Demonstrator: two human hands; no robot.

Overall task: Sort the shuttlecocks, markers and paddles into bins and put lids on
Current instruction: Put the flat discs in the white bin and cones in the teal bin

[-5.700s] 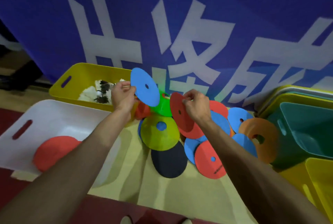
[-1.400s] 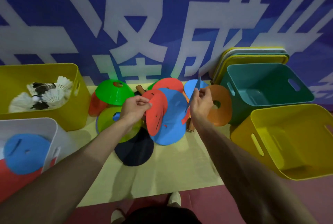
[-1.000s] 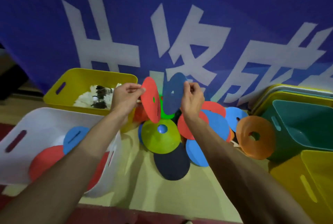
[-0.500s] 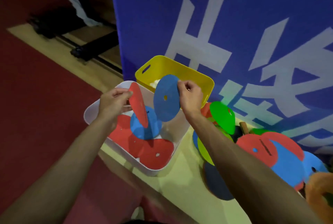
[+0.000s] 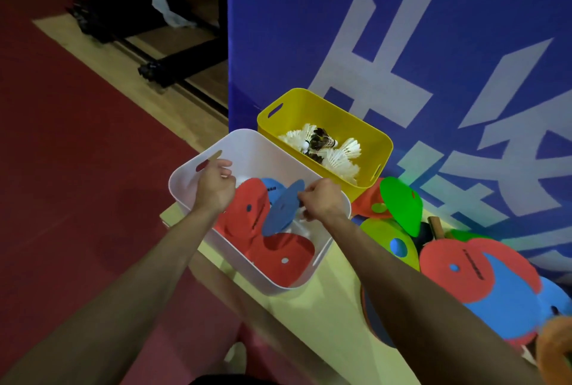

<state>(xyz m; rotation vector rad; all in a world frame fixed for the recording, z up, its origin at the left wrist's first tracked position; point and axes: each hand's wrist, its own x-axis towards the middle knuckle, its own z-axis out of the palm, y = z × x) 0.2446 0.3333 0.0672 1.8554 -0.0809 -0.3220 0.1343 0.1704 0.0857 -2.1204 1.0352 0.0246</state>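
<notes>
A white bin stands in front of me with several flat red and blue markers inside. My left hand hovers over its left half with relaxed fingers, holding nothing; a red marker lies tilted just below it. My right hand pinches the edge of a blue marker, tilted low inside the bin. Behind stands a yellow bin with several shuttlecocks. To the right lies a pile of markers: green, red, blue. A wooden paddle handle pokes out of the pile.
A blue banner with large white characters stands right behind the bins. A black stand base lies on the floor at the back left. Red floor spreads to the left. An orange marker shows at the bottom right edge.
Both hands have come down into the white bin. My left hand has let go of the red marker, which now lies in the bin. My right hand has lowered the blue marker.
</notes>
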